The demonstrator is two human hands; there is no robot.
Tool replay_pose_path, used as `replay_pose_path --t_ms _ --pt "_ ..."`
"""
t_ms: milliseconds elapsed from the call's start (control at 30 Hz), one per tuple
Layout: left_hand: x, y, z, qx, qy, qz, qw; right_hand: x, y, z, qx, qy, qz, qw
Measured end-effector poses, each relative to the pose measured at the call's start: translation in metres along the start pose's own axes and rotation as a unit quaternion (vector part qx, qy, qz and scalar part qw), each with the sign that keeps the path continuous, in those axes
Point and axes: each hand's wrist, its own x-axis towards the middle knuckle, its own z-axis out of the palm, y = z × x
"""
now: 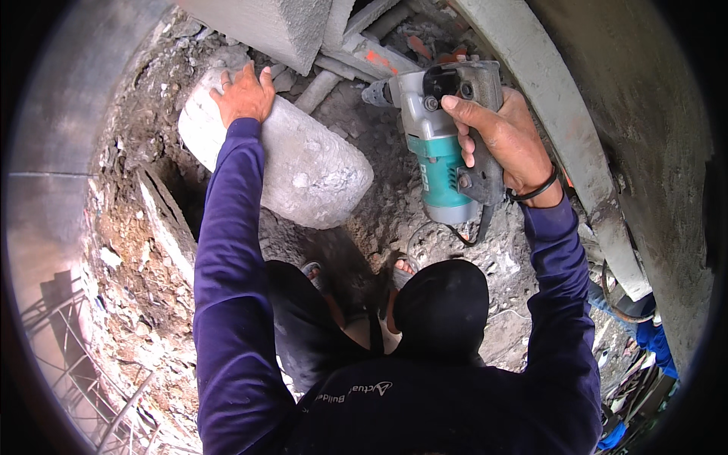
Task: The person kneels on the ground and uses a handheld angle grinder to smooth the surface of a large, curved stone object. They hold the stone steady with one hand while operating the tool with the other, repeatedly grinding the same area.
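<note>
The left hand (248,95) is lying with fingers spread, clasping nothing, on a pale, rounded concrete chunk (315,171), which is resting on rough, rubble-strewn ground (500,265). The right hand (512,140) is gripping the handle of a green-and-grey power tool (444,163), just right of the chunk, its nose pointing left. A grey concrete block (273,26) is jutting in at the top. A long pale beam (561,114) is running down the right side, beside a dull grey wall (652,136). Thin metal bars (121,413) are crisscrossing at lower left.
</note>
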Motion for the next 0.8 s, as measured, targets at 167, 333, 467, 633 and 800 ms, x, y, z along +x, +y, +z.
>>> replay_pose_path --t_ms 167,333,467,633,800 --pt "0.001 0.005 0.002 -0.009 0.017 0.014 1.0 0.108 0.035 0.019 -0.065 -0.023 0.057 0.996" --pt "0.0 0.0 0.005 -0.015 0.026 0.018 0.999 0.164 0.038 0.046 -0.107 -0.025 0.08 0.991" --pt "0.0 0.002 0.001 -0.013 0.021 0.016 1.0 0.17 0.02 0.059 -0.162 -0.036 0.093 0.982" --pt "0.0 -0.002 0.005 -0.007 0.02 0.016 1.0 0.207 0.042 0.077 -0.124 -0.042 0.103 0.986" --pt "0.002 0.001 0.005 -0.002 0.017 0.019 1.0 0.231 0.052 0.057 -0.1 -0.051 0.113 0.987"
